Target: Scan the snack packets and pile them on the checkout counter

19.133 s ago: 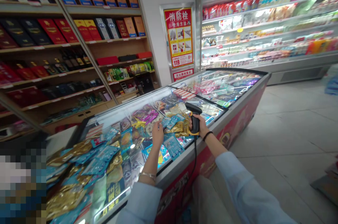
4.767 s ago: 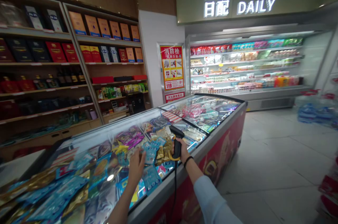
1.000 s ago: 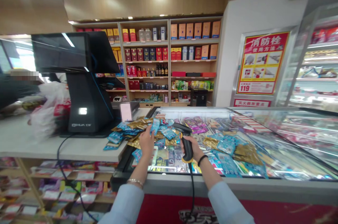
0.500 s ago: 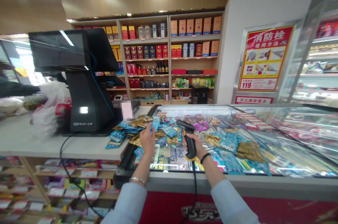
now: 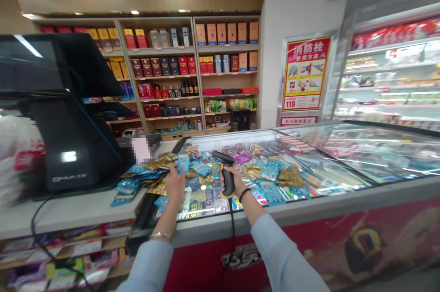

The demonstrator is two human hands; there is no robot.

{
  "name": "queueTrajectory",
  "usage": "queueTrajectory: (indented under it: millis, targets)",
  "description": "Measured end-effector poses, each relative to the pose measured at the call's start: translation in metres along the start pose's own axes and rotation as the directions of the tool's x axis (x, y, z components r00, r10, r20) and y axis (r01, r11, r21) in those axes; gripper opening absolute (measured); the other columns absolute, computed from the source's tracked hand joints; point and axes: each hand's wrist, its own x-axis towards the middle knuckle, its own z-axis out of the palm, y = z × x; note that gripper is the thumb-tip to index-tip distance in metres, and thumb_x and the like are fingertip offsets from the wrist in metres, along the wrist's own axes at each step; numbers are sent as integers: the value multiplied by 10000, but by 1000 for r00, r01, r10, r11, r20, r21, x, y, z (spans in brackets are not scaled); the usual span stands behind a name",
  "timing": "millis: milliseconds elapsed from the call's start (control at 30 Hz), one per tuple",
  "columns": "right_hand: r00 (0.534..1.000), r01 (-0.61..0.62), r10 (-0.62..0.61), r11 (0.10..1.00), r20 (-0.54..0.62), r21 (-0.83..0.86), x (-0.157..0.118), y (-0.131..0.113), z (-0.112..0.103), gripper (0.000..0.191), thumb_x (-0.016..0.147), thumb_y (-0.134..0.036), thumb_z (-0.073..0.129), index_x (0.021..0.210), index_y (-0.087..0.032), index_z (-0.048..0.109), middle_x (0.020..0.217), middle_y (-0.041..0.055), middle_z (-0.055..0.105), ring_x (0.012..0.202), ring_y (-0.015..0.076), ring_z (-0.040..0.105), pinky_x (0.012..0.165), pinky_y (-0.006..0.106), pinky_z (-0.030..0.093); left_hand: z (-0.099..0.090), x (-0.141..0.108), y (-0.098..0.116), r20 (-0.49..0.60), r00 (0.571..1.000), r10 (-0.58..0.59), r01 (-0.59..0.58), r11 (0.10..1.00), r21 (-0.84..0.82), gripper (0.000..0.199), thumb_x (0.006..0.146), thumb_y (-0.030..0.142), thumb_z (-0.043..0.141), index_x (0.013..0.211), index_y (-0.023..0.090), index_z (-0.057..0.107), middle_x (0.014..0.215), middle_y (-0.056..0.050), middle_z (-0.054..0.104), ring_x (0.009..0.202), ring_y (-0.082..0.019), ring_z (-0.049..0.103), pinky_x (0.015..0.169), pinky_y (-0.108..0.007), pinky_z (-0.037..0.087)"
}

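A blue snack packet is pinched upright in the fingers of my left hand. My right hand grips a black and yellow barcode scanner, its head pointing left toward that packet. Around my left hand spreads a loose pile of blue and gold packets, lying partly on the white counter and partly on the freezer's glass top. To the right of the scanner sits a second group of blue and gold packets on the glass. Purple packets show behind the scanner.
A black checkout terminal stands on the counter at left, beside a white plastic bag. The scanner's cable hangs down over the freezer front. Shelves of boxed bottles line the back wall.
The view has swung to the right, so the terminal and my hands appear farther left. The packet in my left hand is now more upright. The scanner stays in my right hand.
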Motion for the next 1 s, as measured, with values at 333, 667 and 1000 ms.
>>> queueTrajectory:
  millis: [333, 667, 1000]
  targets:
    - [975, 145, -139, 989, -176, 22, -51, -61, -45, 284, 690, -454, 608, 620, -195, 515, 431, -21, 508, 348, 102, 450, 333, 213, 350, -9, 10, 66, 199, 976, -85, 138, 953, -271, 446, 769, 340, 633, 1164, 168, 521, 965, -103, 705, 877, -252, 675, 814, -372, 505]
    - [861, 373, -373, 925, -345, -69, -123, -161, -129, 229, 696, -407, 602, 768, -197, 545, 507, -45, 521, 383, 104, 469, 367, 216, 359, 82, -81, 216, 465, 869, 166, 312, 545, -778, 482, 802, 315, 597, 1228, 161, 433, 872, -63, 710, 731, -184, 685, 702, -329, 543]
    - [755, 437, -447, 889, -480, -141, -153, -156, -194, 305, 648, -449, 641, 799, -202, 543, 505, -57, 505, 391, 97, 460, 380, 213, 371, 113, -134, 238, 391, 907, 159, 180, 693, -698, 495, 865, 401, 503, 1288, 169, 393, 948, -90, 698, 698, -208, 672, 699, -352, 512]
